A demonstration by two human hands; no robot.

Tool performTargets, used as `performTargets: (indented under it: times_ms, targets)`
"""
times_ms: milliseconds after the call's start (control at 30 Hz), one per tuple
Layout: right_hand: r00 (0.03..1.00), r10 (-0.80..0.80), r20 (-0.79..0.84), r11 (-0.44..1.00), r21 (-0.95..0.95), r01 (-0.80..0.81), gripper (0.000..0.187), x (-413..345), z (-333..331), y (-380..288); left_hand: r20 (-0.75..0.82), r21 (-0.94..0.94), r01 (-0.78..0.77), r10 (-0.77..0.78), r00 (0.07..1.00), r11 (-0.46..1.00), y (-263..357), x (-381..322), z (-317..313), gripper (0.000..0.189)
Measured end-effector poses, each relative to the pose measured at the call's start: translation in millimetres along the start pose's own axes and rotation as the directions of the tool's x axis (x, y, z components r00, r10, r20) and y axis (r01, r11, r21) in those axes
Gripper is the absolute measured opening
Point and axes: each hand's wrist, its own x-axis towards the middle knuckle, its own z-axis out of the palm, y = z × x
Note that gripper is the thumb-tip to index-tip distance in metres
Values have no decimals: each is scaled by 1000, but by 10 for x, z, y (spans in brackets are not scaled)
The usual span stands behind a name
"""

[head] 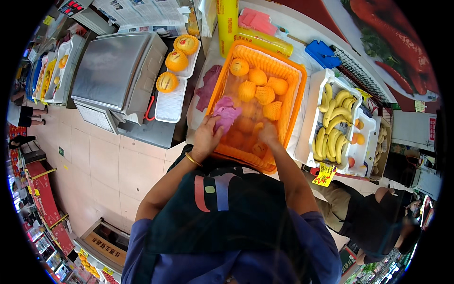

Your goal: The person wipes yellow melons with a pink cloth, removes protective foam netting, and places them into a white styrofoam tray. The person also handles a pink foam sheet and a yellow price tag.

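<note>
An orange plastic crate (pixel 300 96) lies before me, lined with orange foam netting. Inside it are several yellow fruits (pixel 258 76), apparently pepino melons in orange foam sleeves; a hazy, see-through film seems to cover part of them. My left hand (pixel 208 136), below a gold bangle, grips a crumpled purple cloth (pixel 227 115) over the crate's left side. Deep in the crate's near right part is my right hand (pixel 268 134), close to the fruit; its fingers are blurred and partly hidden, so its hold is unclear.
Left stand a metal-topped scale (pixel 110 67) and white foam trays (pixel 171 103) with sleeved fruits (pixel 167 82). Rolls of yellow wrapping film (pixel 264 42) lie behind the crate. Bananas (pixel 333 122) fill a white foam box (pixel 314 106) at right. Another person (pixel 372 216) is at lower right.
</note>
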Motion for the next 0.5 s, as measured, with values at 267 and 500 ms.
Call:
performTargets:
  times_ms: [267, 500]
  targets:
    - [956, -64, 285, 759, -609, 232, 41, -135, 168, 15, 34, 80, -54, 51, 998, 995, -55, -38, 33, 33]
    - [915, -42, 402, 711, -631, 310, 45, 63, 421, 342, 30, 53, -68, 67, 997, 996, 21, -26, 7, 32]
